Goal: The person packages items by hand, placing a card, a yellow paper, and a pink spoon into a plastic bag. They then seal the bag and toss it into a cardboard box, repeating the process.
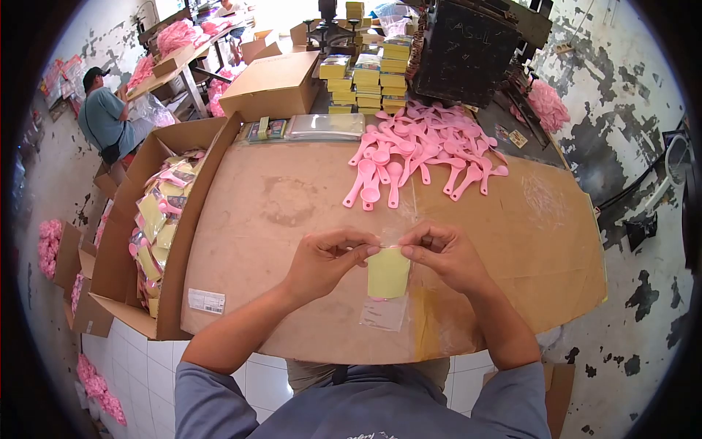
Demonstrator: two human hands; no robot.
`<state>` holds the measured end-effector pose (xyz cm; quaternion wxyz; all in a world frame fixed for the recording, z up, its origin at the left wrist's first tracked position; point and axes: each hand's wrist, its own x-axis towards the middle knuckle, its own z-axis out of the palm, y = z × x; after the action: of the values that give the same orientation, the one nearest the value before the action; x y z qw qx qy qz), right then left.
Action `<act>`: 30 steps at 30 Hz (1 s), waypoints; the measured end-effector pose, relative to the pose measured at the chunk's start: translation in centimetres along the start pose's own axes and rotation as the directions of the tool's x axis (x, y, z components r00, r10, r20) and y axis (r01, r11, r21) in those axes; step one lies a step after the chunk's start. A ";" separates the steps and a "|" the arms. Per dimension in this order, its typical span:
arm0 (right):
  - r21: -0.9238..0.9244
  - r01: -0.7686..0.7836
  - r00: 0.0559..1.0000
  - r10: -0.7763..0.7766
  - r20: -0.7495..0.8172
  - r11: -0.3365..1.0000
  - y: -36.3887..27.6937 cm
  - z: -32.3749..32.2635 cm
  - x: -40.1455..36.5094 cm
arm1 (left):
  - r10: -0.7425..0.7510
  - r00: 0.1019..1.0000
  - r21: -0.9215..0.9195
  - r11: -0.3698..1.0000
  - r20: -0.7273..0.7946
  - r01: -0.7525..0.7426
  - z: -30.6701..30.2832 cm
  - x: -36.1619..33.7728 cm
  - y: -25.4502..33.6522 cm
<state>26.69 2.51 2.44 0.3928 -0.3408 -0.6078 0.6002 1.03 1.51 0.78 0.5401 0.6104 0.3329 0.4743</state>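
Note:
Over the cardboard-topped table, my left hand [335,257] and my right hand [442,252] pinch the two upper corners of a clear plastic bag [383,316]. A pale yellow card [388,274] lies inside it, and the bag's see-through end hangs past the card toward me. Small bits of pink show at the card's upper and lower edges; most of that pink thing is hidden behind the card. Beyond my hands spreads a heap of pink plastic spoons [424,146], a few of them nearest me lying apart with their handles pointing my way.
At the left stands an open carton [202,219] filled with bagged cards and spoons. Clear bags [325,126] lie in a stack at the back, near piles of yellow-edged cards [367,73], a closed box [269,84] and a dark machine [468,51]. A person [108,117] sits far left.

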 end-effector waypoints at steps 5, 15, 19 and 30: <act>-0.008 0.017 1.000 -0.017 0.005 1.000 -0.6 -0.1 0.0 | 0.124 0.989 0.129 0.983 0.077 -0.133 -0.6 0.3 0.3; -0.173 0.162 0.986 -0.152 0.068 0.972 -0.3 -0.8 0.0 | 0.391 0.893 0.355 0.821 0.220 -0.447 -1.1 1.0 1.2; -0.225 0.188 0.982 -0.176 0.074 0.956 -0.5 -0.7 0.0 | 0.408 0.880 0.359 0.805 0.242 -0.472 -1.2 1.0 1.3; -0.074 0.185 0.983 -0.182 0.038 0.980 -0.3 -1.4 0.3 | -0.099 0.993 0.226 0.968 -0.068 0.112 -0.6 0.0 1.4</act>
<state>27.79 3.37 2.68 0.4233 -0.2888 -0.6655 0.5427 0.32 1.43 2.11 0.4810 0.6365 0.4326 0.4201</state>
